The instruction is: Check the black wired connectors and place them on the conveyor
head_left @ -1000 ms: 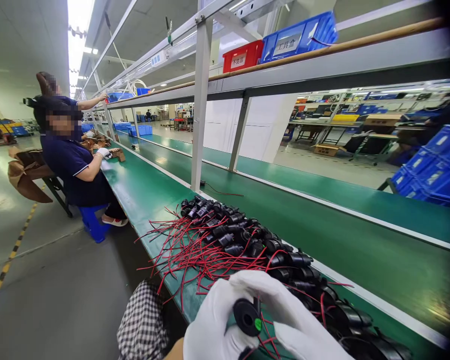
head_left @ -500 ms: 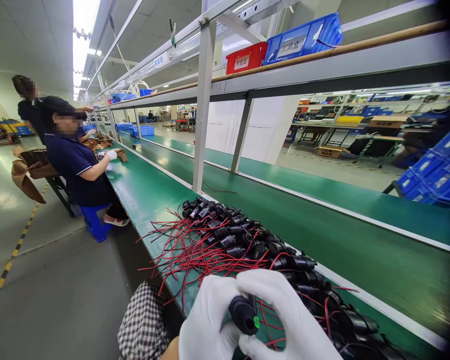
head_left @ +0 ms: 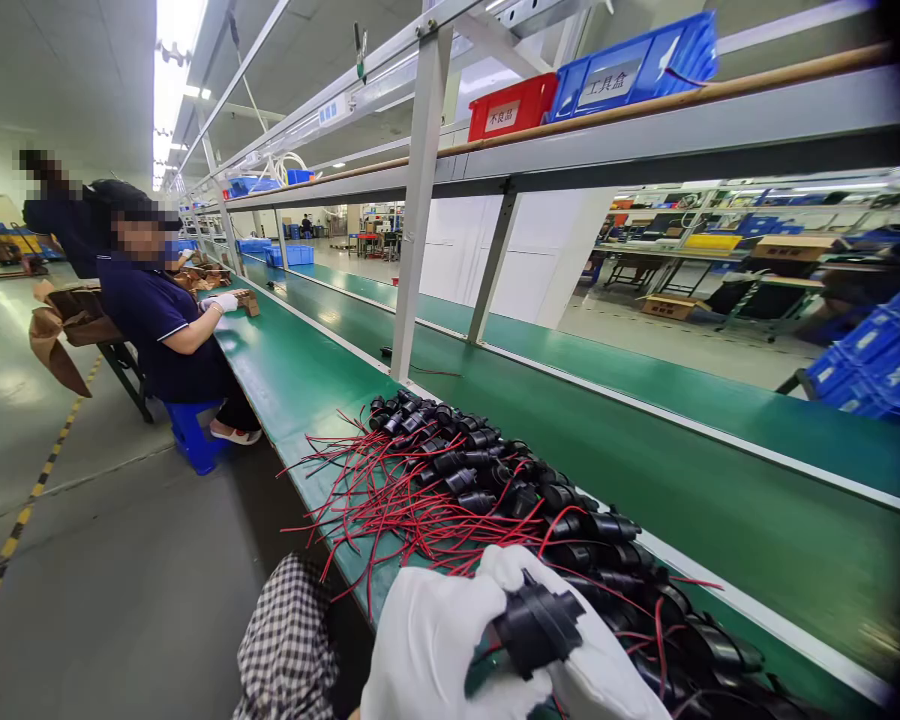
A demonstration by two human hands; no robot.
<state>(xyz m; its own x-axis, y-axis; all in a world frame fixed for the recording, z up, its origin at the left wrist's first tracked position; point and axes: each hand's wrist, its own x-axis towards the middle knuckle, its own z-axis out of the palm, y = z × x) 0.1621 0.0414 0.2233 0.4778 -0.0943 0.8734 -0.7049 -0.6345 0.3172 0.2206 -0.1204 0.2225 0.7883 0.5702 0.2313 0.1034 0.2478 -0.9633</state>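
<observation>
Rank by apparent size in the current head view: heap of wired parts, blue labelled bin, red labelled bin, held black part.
1. Heap of wired parts
2. Blue labelled bin
3. Red labelled bin, held black part: too alike to rank; the part is nearer.

In the grip, a black plastic part point(head_left: 538, 625), satin-smooth; around it, matt white cloth gloves point(head_left: 427, 635); beyond the grip, smooth plastic-coated red wires point(head_left: 431, 537) and a green worktop point(head_left: 300, 378) (glossy where light strikes).
</observation>
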